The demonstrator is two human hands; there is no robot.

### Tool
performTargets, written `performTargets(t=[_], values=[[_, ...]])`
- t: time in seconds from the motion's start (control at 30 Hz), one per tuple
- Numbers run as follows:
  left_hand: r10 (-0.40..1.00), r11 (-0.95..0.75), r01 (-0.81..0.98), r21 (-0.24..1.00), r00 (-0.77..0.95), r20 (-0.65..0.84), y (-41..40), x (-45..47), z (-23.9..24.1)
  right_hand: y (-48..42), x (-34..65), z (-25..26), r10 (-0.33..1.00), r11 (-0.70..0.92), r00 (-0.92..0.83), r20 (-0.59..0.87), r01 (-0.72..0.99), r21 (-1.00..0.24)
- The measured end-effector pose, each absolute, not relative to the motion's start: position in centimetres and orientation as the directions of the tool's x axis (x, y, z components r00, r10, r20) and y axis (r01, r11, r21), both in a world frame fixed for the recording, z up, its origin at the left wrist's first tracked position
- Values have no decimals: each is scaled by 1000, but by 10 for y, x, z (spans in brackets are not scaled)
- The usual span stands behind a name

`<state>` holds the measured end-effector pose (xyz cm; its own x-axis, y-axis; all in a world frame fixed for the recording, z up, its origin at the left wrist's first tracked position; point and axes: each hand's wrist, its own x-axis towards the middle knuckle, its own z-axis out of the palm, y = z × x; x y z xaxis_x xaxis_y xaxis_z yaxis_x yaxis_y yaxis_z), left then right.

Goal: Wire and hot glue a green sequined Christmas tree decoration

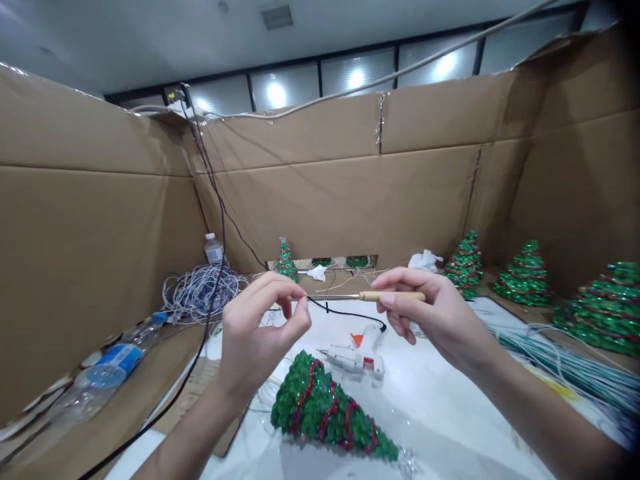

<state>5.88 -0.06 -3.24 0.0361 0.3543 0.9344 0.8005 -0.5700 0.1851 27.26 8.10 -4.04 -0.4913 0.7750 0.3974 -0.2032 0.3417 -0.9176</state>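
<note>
My right hand (420, 303) holds a thin tool with a light wooden handle (400, 296) and a slim metal shaft, like an awl, level above the table. At the tip of that shaft, the thumb and forefinger of my left hand (267, 317) are pinched together; whether something small is between them is hidden. Below my hands a green tinsel Christmas tree (330, 410) with red garland lies on its side, its silvery top to the right. A white hot glue gun (357, 357) with an orange trigger rests just behind the tree.
Several green tinsel trees (525, 277) stand at the right, and a small tree (286, 260) stands at the back. Green wires (560, 367) lie right. Tangled pale wire (200, 293) and a plastic bottle (117, 363) are left. A black cable (213, 293) hangs there. Cardboard walls (325, 193) surround the table.
</note>
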Motion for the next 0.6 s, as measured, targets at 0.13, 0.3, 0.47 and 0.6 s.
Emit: performTargets(t=[0.13, 0.3, 0.47, 0.6], values=[[341, -545, 822, 163, 41, 939, 4, 55, -34, 85, 271, -40, 753, 430, -539, 376, -29, -902], [270, -498, 866, 45, 105, 957, 9, 50, -37, 82, 269, -39, 718, 547, -558, 416, 83, -833], [218, -429, 900, -77, 186, 958, 13, 46, -39, 79, 270, -37, 693, 585, -604, 395, 151, -797], [202, -364, 917, -163, 249, 947, 16, 45, -42, 79, 269, -39, 699, 605, -610, 373, 227, -763]])
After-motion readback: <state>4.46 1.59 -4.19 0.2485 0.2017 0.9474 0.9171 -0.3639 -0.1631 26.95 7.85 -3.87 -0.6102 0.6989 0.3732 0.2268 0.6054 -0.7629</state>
